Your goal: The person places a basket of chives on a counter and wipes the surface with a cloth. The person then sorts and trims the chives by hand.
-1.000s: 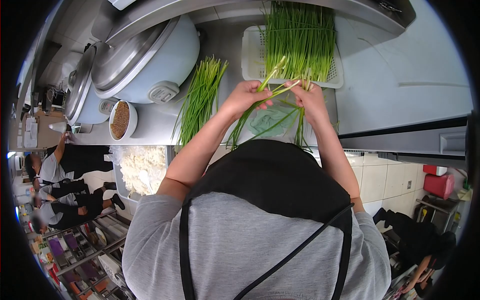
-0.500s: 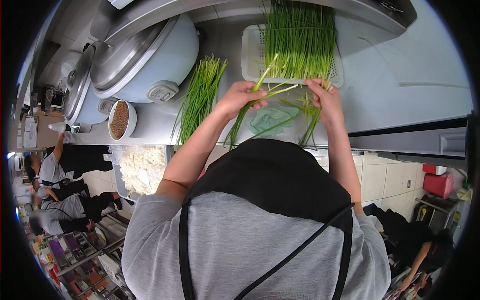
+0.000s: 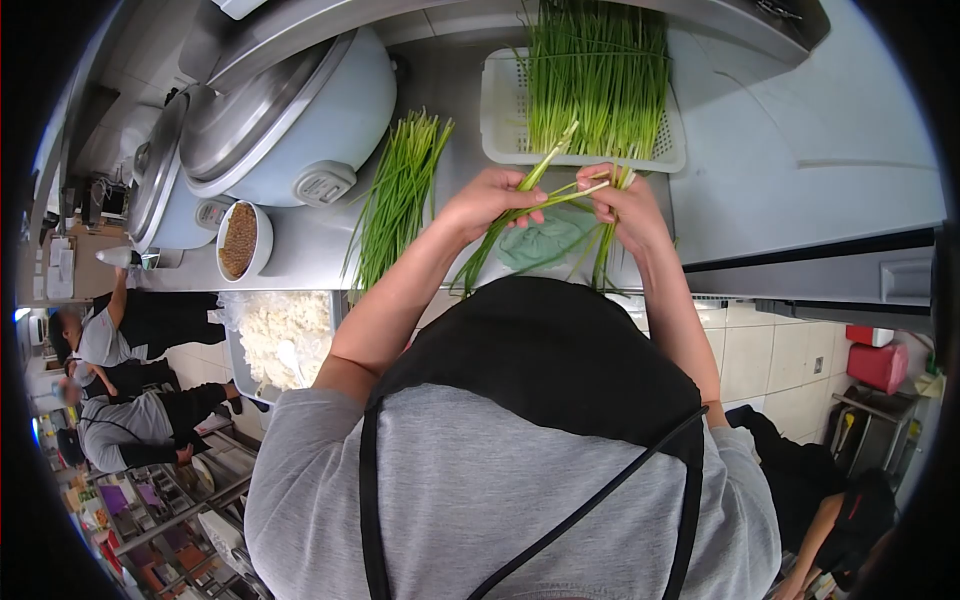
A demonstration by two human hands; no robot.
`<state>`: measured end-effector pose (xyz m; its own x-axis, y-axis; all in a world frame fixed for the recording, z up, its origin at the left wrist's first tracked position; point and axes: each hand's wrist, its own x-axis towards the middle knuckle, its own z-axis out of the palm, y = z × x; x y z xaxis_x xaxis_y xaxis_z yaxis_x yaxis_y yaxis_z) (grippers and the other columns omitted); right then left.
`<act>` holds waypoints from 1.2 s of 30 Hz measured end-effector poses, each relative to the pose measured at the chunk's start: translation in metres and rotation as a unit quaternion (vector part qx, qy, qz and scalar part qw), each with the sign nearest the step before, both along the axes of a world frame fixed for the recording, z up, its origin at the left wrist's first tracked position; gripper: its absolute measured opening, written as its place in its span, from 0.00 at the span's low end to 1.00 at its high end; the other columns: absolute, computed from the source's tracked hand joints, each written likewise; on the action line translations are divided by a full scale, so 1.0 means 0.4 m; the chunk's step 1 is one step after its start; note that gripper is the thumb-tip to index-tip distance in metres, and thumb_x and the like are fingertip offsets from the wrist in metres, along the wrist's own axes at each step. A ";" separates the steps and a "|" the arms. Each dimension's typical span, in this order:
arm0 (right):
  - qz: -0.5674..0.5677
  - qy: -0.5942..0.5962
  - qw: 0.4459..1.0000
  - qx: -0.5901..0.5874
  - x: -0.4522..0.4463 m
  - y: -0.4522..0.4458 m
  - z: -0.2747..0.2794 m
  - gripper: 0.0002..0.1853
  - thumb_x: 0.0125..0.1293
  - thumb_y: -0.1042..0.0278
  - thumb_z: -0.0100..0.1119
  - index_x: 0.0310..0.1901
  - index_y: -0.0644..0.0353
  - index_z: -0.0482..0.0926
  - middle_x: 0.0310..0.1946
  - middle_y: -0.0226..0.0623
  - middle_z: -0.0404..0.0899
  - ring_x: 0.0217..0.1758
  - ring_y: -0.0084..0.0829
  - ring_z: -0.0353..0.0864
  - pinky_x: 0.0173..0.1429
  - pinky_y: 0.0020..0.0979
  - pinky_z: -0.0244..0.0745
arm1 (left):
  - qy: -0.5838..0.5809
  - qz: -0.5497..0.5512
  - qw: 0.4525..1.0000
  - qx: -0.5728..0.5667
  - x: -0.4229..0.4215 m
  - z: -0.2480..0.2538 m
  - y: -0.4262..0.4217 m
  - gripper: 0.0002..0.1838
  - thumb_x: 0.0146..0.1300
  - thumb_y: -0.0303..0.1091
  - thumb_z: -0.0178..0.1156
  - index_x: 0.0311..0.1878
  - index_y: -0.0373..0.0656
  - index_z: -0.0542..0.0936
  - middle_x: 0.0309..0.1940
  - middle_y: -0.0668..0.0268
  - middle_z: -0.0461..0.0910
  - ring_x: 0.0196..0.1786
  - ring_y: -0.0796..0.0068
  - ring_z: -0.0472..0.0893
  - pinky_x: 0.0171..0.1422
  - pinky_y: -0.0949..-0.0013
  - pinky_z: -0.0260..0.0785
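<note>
My left hand is closed round a small bunch of green chives, pale ends pointing up and right. My right hand pinches more chives, whose green tips hang down toward the apron; a few pale stems stretch between both hands. Under them lies a crumpled pale green sheet, cloth or plastic, I cannot tell which. Beyond the hands, a white perforated basket holds a thick bundle of chives. Left of my left hand, a loose pile of chives rests on the steel counter.
Two large lidded cookers stand at the left, beside a white bowl of brown grains. Below the counter edge is a tub of white food. A steel shelf edge overhangs the back. Other people work at far left and lower right.
My right hand has moved left, closer to my left hand, bringing its chives along. The left hand has shifted slightly right and still grips its bunch.
</note>
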<state>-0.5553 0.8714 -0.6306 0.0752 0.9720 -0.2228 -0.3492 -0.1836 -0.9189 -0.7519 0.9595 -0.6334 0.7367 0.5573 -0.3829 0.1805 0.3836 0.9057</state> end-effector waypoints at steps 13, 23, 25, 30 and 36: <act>-0.071 -0.011 0.997 0.002 0.064 0.002 -0.004 0.06 0.52 0.75 0.59 0.33 0.65 0.77 0.24 0.30 0.74 0.18 0.12 0.58 0.20 0.17 0.49 | 0.000 0.001 1.000 0.001 -0.040 -0.002 0.018 0.08 0.56 0.32 0.59 0.34 0.37 0.75 0.22 0.64 0.77 0.21 0.83 0.71 0.25 0.80 0.61; -0.072 -0.402 0.912 0.019 0.099 0.011 -0.117 0.15 0.51 0.58 0.61 0.33 0.62 0.79 0.27 0.38 0.75 0.32 0.35 0.75 0.40 0.29 0.68 | -0.010 0.048 0.999 -0.025 -0.050 0.011 0.031 0.07 0.56 0.33 0.59 0.33 0.39 0.74 0.22 0.65 0.75 0.21 0.81 0.70 0.27 0.78 0.60; -0.083 -0.459 0.884 0.038 0.096 0.013 -0.120 0.13 0.50 0.58 0.62 0.32 0.60 0.80 0.27 0.39 0.76 0.31 0.36 0.75 0.39 0.30 0.68 | -0.014 0.043 0.999 -0.027 -0.048 0.010 0.031 0.07 0.56 0.33 0.59 0.33 0.39 0.74 0.23 0.65 0.75 0.22 0.81 0.70 0.28 0.78 0.60; -0.052 -0.466 0.883 -0.004 0.091 0.015 -0.127 0.08 0.48 0.65 0.58 0.27 0.60 0.79 0.23 0.36 0.75 0.30 0.36 0.76 0.36 0.35 0.69 | -0.017 0.041 0.999 -0.029 -0.044 0.014 0.032 0.07 0.55 0.33 0.59 0.33 0.40 0.75 0.23 0.65 0.75 0.22 0.81 0.70 0.28 0.78 0.60; -0.085 -0.485 0.871 -0.010 0.088 0.025 -0.116 0.11 0.47 0.66 0.59 0.34 0.59 0.79 0.28 0.39 0.75 0.34 0.38 0.77 0.40 0.33 0.70 | -0.036 0.052 0.997 -0.037 -0.044 0.010 0.037 0.09 0.55 0.31 0.59 0.35 0.35 0.75 0.23 0.63 0.77 0.21 0.83 0.72 0.25 0.80 0.62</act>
<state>-0.5200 0.8815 -0.6771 0.3796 0.9251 0.0088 0.5647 -0.2242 -0.7943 -0.7694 0.9742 -0.6296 0.7031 0.6047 -0.3741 0.0712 0.4635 0.8832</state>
